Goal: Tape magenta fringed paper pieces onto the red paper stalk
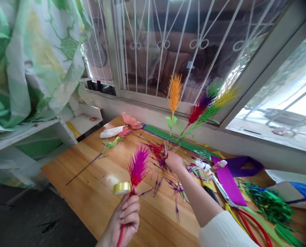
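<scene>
My left hand point(124, 218) is closed around the red stem of a magenta paper feather flower point(138, 166), held upright over the wooden table point(96, 192). A roll of yellow-green tape point(121, 188) lies on the table just beside that hand. My right hand point(174, 161) reaches forward to a clear glass point(174, 145) holding several feather flowers: orange point(174, 92), red point(195, 114), purple, green and yellow point(224, 97). Its fingers are closed at the glass by the stems; what exactly they pinch is hidden.
Paper scraps point(173, 187) litter the table centre. Scissors with red handles point(235, 206), a purple paper strip point(228, 181) and cut green paper point(268, 204) lie at right. A pink paper flower point(130, 120) and a loose feather stem point(112, 143) lie behind. Window bars point(168, 41) stand ahead.
</scene>
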`<state>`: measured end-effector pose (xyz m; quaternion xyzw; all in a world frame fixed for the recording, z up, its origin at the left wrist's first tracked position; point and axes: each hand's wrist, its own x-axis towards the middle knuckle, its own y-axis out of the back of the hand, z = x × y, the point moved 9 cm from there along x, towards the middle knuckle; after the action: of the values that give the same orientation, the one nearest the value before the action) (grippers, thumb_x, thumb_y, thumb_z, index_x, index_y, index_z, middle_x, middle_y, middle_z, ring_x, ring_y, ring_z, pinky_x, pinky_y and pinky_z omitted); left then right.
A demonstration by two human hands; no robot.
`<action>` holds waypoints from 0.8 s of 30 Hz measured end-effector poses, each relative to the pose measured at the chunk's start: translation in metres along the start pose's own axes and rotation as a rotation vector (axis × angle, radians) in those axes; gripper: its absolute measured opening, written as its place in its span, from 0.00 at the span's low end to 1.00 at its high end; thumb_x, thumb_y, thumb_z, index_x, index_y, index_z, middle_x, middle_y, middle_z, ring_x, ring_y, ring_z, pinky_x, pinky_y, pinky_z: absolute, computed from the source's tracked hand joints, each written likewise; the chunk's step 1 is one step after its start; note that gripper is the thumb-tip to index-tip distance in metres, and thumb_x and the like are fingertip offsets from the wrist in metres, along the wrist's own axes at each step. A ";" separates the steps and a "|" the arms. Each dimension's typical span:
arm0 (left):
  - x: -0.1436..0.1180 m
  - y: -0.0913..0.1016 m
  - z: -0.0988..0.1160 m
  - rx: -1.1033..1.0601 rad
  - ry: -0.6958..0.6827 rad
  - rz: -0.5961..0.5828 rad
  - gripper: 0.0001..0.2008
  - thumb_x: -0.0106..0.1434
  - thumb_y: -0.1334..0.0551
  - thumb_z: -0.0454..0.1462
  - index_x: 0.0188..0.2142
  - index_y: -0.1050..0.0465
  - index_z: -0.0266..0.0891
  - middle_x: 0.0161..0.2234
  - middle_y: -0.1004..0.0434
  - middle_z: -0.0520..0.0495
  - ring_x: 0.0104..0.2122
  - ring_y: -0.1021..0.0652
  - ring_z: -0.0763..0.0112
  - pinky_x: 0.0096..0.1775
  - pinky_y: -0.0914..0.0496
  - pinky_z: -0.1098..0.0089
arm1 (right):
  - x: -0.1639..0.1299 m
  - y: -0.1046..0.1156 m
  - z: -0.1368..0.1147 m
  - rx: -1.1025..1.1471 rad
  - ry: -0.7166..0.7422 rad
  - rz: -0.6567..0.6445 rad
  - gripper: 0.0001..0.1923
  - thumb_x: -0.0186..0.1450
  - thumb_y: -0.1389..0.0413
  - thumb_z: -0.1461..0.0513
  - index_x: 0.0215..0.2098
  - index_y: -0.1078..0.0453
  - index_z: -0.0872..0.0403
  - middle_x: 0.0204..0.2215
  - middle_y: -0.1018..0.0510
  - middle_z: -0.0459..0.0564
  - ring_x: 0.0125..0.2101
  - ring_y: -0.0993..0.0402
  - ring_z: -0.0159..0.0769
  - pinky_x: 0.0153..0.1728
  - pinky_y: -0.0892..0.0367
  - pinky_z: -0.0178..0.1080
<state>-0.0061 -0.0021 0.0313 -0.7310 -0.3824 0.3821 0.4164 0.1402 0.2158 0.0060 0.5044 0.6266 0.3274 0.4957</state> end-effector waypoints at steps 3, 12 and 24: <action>0.000 -0.002 0.001 0.006 -0.002 0.002 0.11 0.66 0.56 0.33 0.34 0.39 0.30 0.15 0.46 0.60 0.11 0.40 0.88 0.12 0.48 0.88 | -0.007 -0.007 0.011 0.070 0.018 -0.162 0.14 0.64 0.50 0.59 0.47 0.37 0.55 0.45 0.32 0.51 0.41 0.31 0.37 0.40 0.33 0.44; 0.004 0.009 -0.003 0.093 0.002 0.070 0.08 0.65 0.52 0.31 0.33 0.37 0.31 0.15 0.44 0.60 0.11 0.39 0.89 0.12 0.48 0.88 | -0.072 -0.012 0.043 0.633 0.105 -0.591 0.10 0.58 0.44 0.61 0.38 0.33 0.56 0.29 0.29 0.44 0.28 0.31 0.28 0.29 0.34 0.33; 0.004 -0.002 -0.022 0.102 0.052 0.027 0.10 0.65 0.52 0.35 0.34 0.37 0.30 0.15 0.45 0.61 0.11 0.40 0.89 0.12 0.48 0.89 | -0.130 -0.025 0.026 1.354 0.125 -0.739 0.28 0.51 0.41 0.61 0.50 0.42 0.46 0.22 0.36 0.40 0.19 0.43 0.23 0.18 0.50 0.27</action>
<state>0.0145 -0.0051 0.0400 -0.7235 -0.3417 0.3876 0.4577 0.1568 0.0823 0.0134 0.4361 0.8448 -0.2861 0.1198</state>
